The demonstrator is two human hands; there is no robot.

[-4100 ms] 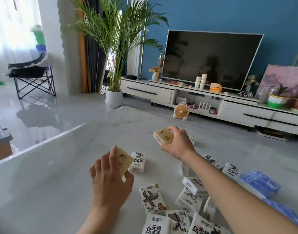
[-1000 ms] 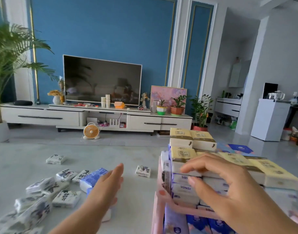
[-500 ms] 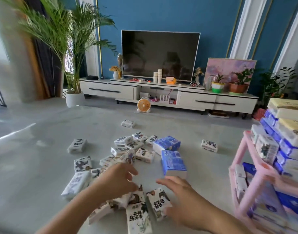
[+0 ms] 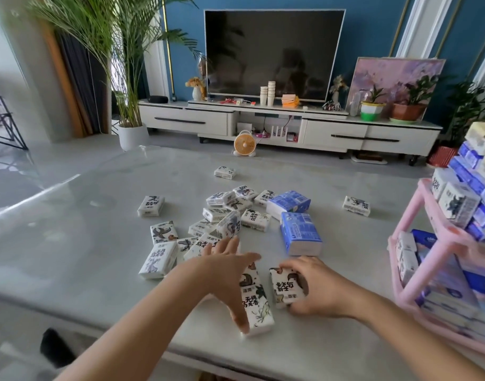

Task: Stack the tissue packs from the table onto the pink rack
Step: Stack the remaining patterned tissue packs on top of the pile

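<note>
— Since so many packs are lying loose on the table (image 4: pixel 71 243), why are two being handled at once?

— Trips to the rack (image 4: pixel 410 215), standing at three o'clock and already well loaded, are probably being halved. The nearest packs are being chosen, at the six o'clock edge of the pile (image 4: pixel 230 213).

— How is the near pack (image 4: pixel 256 306) being gripped?

— It is being spanned lengthwise by the left hand (image 4: pixel 227 273): the thumb is being pressed at its six o'clock end, and the fingers are being stretched wide over the twelve o'clock end. It is lying flat, not yet lifted.

— And the right pack (image 4: pixel 286 287)?

— It is being clasped by the right hand (image 4: pixel 315 290), with fingers curled over the far end and thumb at the near end. The blue pack (image 4: pixel 300 233) at one o'clock is not being touched.
</note>
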